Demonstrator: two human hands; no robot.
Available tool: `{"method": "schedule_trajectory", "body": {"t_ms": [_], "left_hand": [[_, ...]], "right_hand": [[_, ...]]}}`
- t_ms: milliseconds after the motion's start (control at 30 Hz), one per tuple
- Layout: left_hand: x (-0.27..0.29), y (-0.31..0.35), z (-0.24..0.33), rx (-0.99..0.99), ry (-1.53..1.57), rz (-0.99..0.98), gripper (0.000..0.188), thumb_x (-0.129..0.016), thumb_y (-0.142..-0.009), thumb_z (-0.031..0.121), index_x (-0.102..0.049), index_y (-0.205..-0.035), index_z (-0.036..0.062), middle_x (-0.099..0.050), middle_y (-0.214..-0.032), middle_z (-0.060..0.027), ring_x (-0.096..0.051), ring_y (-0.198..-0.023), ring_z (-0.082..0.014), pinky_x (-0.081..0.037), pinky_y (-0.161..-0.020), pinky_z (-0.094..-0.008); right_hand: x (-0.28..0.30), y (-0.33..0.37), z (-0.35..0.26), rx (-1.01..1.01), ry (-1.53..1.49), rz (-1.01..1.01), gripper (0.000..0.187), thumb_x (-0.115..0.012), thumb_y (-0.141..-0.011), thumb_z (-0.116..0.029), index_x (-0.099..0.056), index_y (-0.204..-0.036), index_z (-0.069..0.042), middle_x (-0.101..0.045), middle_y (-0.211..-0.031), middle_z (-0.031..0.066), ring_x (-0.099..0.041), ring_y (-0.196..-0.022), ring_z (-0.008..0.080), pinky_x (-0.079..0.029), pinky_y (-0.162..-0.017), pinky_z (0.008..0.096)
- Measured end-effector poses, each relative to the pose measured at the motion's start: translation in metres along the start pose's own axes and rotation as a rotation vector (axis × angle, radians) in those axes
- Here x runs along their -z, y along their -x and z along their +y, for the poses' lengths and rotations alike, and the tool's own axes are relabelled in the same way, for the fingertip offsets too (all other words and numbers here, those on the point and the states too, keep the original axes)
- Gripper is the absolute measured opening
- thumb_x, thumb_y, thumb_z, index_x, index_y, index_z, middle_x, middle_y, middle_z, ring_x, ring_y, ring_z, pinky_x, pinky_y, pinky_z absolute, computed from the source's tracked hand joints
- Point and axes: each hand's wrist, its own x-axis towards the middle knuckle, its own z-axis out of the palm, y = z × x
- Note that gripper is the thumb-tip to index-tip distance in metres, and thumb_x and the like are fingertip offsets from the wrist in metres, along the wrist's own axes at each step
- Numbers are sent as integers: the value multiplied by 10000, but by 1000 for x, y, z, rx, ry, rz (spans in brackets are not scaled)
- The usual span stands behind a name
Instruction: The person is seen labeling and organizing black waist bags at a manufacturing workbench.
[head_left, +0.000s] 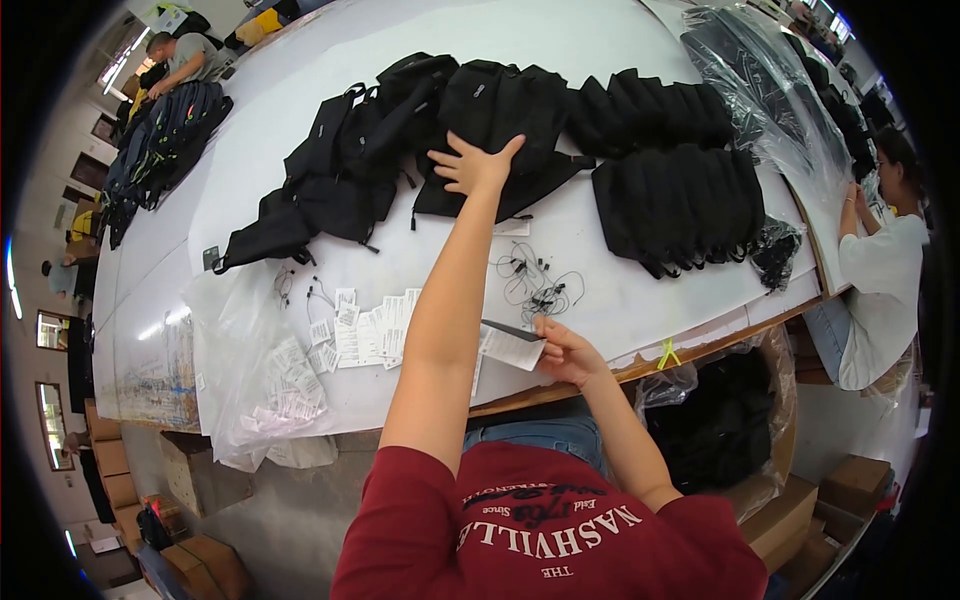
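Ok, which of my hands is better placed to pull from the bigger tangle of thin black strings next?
Probably your right hand: it's beside that bigger tangle of thin black strings, though it holds a white rectangular tag. Your left hand is farther away, spread over a black fabric bag.

A black fabric bag lies on the white tabletop. A flat, rectangular white-and-dark tag is tilted near the tabletop's front edge.
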Motion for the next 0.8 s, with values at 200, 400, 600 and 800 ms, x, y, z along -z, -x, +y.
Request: {"method": "schedule_trajectory", "body": {"t_ms": [200,400,600,800], "left_hand": [[5,-16,-19,-81,61,-109,862,-788,-625,472,-456,-1296,44,-569,-1194,-196,-457,-1187,-370,-292,-1002,-561],[30,-17,-49,-232,679,-270,556,-789,-660,221,-580,-1052,-113,-651,-979,-193,-632,-875,-272,-486,-803,-330],[139,-17,-73,-207,632,-853,476,-773,-738,191,-584,-1072,-91,-638,-1014,-122,-613,-875,-137,-497,-788,-251],[200,-31,-105,-378,-208,-1138,484,-784,-733,168,-586,-1150,25,-631,-1074,-43,-564,-1037,-134,-428,-939,-265]], "right_hand": [[-8,-2,-3,-161,12,20,169,-614,-886,-168,-485,-911,-61,-410,-612,-46,-393,-520,27,-354,-501,170],[-6,-4,-3,-221,30,-43,151,-617,-892,-173,-504,-887,-72,-406,-608,-56,-384,-536,35,-321,-517,185],[-5,2,-6,-195,74,-59,138,-614,-886,-144,-512,-873,-52,-407,-608,-52,-383,-531,31,-318,-497,189],[-5,-1,-11,-313,145,-94,171,-633,-870,-171,-509,-849,-55,-396,-589,-59,-366,-489,22,-295,-470,179]]}}
